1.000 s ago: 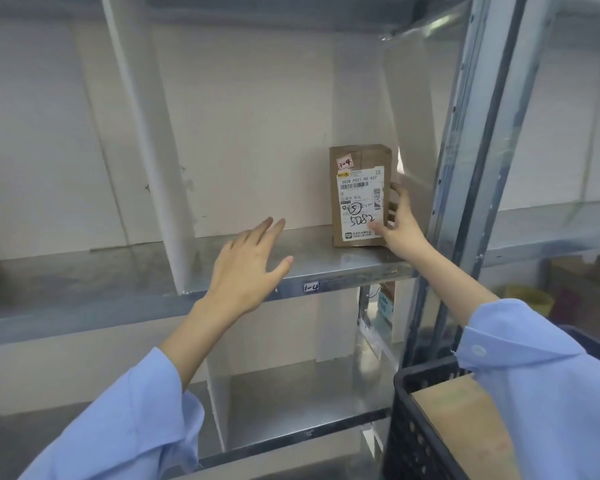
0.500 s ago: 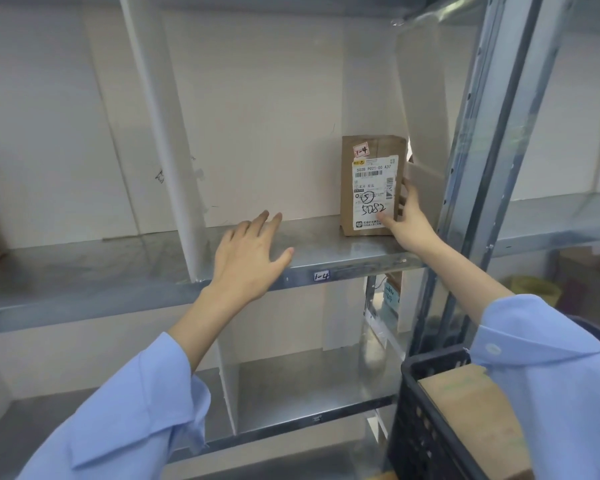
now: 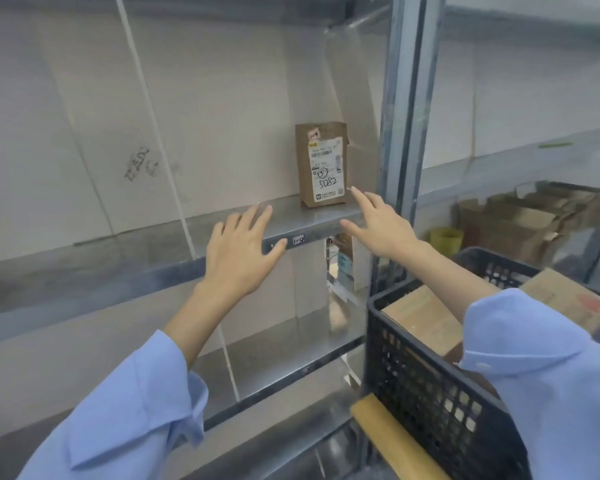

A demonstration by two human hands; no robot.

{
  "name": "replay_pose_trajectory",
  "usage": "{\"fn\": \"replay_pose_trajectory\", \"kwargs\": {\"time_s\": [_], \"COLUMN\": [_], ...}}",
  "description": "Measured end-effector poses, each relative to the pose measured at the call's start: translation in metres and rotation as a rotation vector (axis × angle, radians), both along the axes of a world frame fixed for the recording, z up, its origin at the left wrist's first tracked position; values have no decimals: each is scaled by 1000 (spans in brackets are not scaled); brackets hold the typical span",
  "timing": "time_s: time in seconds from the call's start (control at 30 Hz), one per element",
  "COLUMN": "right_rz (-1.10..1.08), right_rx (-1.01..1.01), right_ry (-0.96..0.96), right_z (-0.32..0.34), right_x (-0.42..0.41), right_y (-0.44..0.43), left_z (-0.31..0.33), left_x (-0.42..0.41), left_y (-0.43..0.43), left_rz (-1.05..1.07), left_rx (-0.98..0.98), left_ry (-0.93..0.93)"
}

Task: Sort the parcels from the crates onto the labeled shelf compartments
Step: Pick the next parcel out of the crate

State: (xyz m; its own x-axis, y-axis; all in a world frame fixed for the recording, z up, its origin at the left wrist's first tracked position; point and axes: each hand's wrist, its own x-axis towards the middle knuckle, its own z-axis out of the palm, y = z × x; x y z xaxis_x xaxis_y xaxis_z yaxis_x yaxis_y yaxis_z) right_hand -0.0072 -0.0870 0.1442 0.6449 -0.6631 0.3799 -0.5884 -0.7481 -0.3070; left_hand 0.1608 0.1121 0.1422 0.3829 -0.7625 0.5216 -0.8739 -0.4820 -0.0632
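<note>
On compartment 1-4 (image 3: 284,218), one parcel (image 3: 321,164) stands placed. Your left hand (image 3: 239,251) and right hand (image 3: 383,228) are open, empty; cardboard boxes (image 3: 420,317) in the black crate (image 3: 430,393) await sorting.

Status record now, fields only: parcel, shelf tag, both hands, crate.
parcel: upright on shelf, at the compartment's right end; sticker reads 1-4
shelf tag: reads 1-4, on the front edge below the parcel
left hand: open, fingers spread, at the shelf edge, holds nothing
right hand: open, index fingertip by parcel's lower right corner; contact unclear
crate: black, lower right, boxes inside
</note>
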Motion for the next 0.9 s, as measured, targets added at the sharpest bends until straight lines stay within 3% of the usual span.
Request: {"fn": "replay_pose_trajectory", "kwargs": {"time_s": [0.23, 0.43, 0.9], "right_rz": [-210, -385, -853], "right_rx": [-51, 64, 236], "right_ry": [147, 198, 178], "right_z": [-27, -56, -96], "right_x": [-83, -182, -400], "right_y": [74, 127, 154], "left_z": [-25, -50, -82], "left_x": [-50, -116, -311], "left_y": [25, 33, -35], "left_rz": [-219, -437, -861], "left_rx": [31, 89, 178], "left_ry": [60, 98, 111]}}
